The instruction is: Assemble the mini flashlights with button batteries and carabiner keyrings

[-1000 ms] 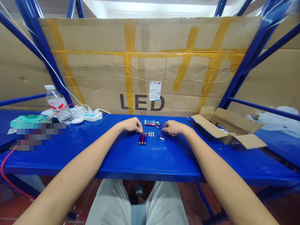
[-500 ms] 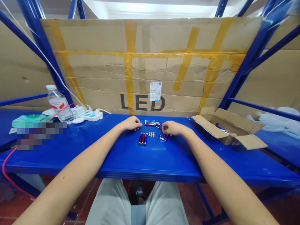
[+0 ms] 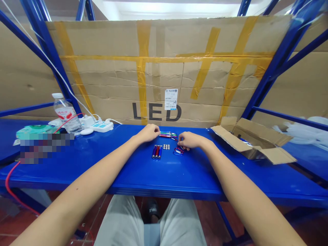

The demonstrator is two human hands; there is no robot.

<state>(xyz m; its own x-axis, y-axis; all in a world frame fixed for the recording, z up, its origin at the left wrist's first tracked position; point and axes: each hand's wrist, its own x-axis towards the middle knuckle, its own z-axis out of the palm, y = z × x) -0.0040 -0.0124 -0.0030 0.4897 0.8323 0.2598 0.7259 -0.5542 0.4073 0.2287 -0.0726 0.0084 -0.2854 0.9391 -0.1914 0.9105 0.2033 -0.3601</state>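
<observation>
My left hand (image 3: pixel 151 132), fingers curled together, meets the left end of a row of slim coloured tubes with carabiner clips, like keychain flashlights (image 3: pixel 166 134). Whether it pinches one is hidden. To the right, my right hand (image 3: pixel 191 140) is bent down with its fingertips on red and blue carabiners (image 3: pixel 178 151), which its fingers partly cover. Between and below the hands lie several small silver button cells (image 3: pixel 166 147) in a neat block. Left of those, three metallic tubes (image 3: pixel 156 152), blue, red and blue, lie side by side.
An open cardboard box (image 3: pixel 252 140) with items inside stands at the right. On the left are a water bottle (image 3: pixel 67 114), a power strip (image 3: pixel 102 126), cables and a green packet (image 3: pixel 36 131). A large cardboard sheet (image 3: pixel 115 85) stands behind the blue table (image 3: pixel 166 177).
My left hand has moved right, from beside the row of flashlights to its left end. My right hand stays nearly in place over the carabiners. The view has shifted slightly.
</observation>
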